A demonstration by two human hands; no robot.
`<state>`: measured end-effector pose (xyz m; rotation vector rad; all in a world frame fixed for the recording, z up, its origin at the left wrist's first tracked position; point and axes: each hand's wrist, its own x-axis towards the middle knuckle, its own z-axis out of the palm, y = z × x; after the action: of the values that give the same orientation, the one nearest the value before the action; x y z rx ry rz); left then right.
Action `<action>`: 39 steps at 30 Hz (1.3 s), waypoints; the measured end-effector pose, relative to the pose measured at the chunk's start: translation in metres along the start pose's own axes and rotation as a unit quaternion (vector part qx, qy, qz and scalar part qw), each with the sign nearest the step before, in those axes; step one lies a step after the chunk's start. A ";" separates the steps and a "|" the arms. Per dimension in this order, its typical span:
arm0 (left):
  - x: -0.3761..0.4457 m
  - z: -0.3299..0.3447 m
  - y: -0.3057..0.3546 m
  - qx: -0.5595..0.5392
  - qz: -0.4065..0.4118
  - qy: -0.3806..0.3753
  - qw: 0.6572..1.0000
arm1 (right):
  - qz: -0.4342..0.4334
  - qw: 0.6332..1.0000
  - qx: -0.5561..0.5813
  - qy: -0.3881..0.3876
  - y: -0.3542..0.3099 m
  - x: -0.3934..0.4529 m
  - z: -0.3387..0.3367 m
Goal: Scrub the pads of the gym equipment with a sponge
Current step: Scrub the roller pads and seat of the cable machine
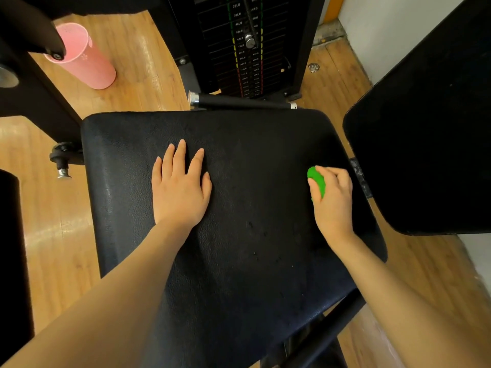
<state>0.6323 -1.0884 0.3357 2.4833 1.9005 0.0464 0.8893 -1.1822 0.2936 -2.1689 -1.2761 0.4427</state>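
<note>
A wide black leather seat pad (239, 134) fills the middle of the view. My left hand (182, 187) lies flat on it near the centre, fingers straight and spread. My right hand (333, 200) grips a green sponge (317, 181) and holds it against the pad close to its right edge. Most of the sponge is hidden under my fingers. A second black pad (430, 123) stands tilted at the right, just beyond the sponge.
A pink cup (85, 59) stands on the wooden floor (138, 75) at the upper left. The weight stack (244, 49) rises behind the seat, with a black bar (241, 102) along the pad's far edge. Black frame parts (32, 91) stand at the left.
</note>
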 end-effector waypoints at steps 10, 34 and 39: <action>0.000 -0.001 0.001 0.000 0.001 -0.003 1.000 | 0.021 1.000 -0.004 0.005 0.004 0.013 0.000; 0.001 -0.002 0.001 -0.007 0.002 -0.001 1.000 | -0.021 0.999 -0.019 0.039 0.024 0.041 0.002; 0.001 -0.003 0.001 -0.006 -0.002 -0.007 1.000 | -0.009 0.999 -0.036 0.026 0.023 0.058 0.003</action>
<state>0.6329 -1.0877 0.3385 2.4666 1.8934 0.0387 0.9313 -1.1392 0.2770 -2.2115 -1.3004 0.3362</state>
